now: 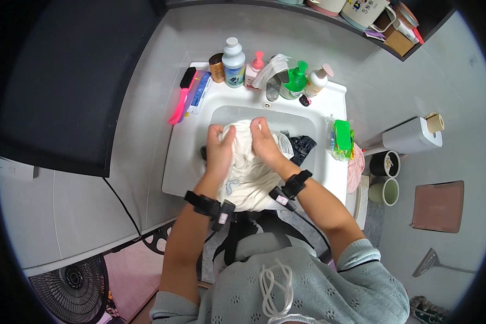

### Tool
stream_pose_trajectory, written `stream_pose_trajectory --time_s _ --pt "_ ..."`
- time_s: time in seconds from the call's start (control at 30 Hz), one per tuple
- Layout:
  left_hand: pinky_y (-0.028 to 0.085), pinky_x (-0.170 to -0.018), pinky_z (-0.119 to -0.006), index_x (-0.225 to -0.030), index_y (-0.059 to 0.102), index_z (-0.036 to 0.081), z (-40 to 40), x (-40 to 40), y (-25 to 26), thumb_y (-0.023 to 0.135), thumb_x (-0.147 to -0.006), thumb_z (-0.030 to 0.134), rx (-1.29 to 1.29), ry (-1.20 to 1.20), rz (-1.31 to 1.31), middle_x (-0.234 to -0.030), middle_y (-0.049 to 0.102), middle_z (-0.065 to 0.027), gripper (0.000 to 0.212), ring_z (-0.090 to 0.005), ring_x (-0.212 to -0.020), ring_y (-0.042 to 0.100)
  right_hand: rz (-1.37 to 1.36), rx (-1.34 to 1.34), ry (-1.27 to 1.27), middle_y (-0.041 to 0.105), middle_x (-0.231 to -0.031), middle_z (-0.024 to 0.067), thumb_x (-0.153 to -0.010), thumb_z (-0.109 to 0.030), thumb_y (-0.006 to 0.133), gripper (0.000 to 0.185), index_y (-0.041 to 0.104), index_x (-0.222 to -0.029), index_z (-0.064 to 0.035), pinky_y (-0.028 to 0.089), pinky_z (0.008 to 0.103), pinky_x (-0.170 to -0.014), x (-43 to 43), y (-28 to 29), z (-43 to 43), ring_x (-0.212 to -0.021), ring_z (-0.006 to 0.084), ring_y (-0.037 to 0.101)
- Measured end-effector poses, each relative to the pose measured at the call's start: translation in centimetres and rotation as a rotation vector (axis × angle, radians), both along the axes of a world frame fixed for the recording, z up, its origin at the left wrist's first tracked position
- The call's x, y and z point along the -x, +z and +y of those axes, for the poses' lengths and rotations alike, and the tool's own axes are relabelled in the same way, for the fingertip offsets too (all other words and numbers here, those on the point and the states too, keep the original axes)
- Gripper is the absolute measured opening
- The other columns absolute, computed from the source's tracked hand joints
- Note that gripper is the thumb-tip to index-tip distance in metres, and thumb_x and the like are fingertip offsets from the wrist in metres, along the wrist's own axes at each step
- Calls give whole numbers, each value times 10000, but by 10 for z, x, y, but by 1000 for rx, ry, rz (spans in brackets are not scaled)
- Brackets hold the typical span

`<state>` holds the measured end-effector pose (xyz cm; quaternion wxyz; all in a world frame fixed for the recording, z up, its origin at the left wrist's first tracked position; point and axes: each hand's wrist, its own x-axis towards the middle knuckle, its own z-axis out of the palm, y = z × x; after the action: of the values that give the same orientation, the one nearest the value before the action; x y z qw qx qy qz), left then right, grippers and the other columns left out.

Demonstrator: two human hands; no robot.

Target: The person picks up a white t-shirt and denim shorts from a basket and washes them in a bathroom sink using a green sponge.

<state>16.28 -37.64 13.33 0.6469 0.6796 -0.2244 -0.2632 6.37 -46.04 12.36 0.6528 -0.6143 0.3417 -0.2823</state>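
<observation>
My left hand [220, 152] and my right hand [265, 141] both grip a cream-white cloth garment [249, 174] over the white washbasin [178, 174]. Bunched fabric stands up between the two thumbs, and the lower folds hang over the basin's front rim. A small grey-blue mark shows on the cloth near my left wrist. Behind my right hand, a dark crumpled item [303, 148], perhaps a bag or wet cloth, lies in the bowl. Another dark bit is partly hidden beside my left hand. Each wrist wears a black strap with a small device and cable.
Along the back ledge stand a white-capped bottle [233, 62], a green pump bottle [295, 83] and other bottles. A pink brush [183, 97] lies at left. A green package [342, 135] sits on the right rim. Overhead are a mug shelf [348, 24] and a dark panel [65, 81].
</observation>
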Motion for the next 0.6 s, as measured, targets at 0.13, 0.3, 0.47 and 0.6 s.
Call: stream_pose_trajectory --time_s 0.13,0.3,0.47,0.6 --pt "447 -618 -418 -780 512 9 -6 50 26 525 -870 221 23 -133 -594 -769 593 -210 230 -395 -733 576 -168 -743 36 518 -1046 90 -952 -420 339 454 460 -1166 -38 383 318 -865 -6 -16 12 -966 170 465" --pt "435 -555 -485 -723 552 24 -12 18 14 459 -889 273 -343 -59 -644 -651 569 -222 313 -423 -611 558 7 -864 186 449 -1282 144 -891 -483 431 573 433 -1244 -32 301 415 -974 -9 -26 11 -1174 224 408" --pt "437 -561 -475 -734 557 33 -7 35 15 469 -887 269 -185 -72 -770 -651 570 -220 295 -409 -629 564 118 -770 241 549 -1134 122 -940 -397 335 441 487 -1175 -57 438 360 -855 -2 23 13 -1009 219 538" --pt "429 -605 -485 -726 552 8 -11 1 17 461 -895 327 -474 -48 -583 -714 596 -223 372 -441 -685 553 143 -753 357 210 -1444 167 -840 -624 371 776 307 -1353 -45 191 607 -989 2 31 7 -1321 337 197"
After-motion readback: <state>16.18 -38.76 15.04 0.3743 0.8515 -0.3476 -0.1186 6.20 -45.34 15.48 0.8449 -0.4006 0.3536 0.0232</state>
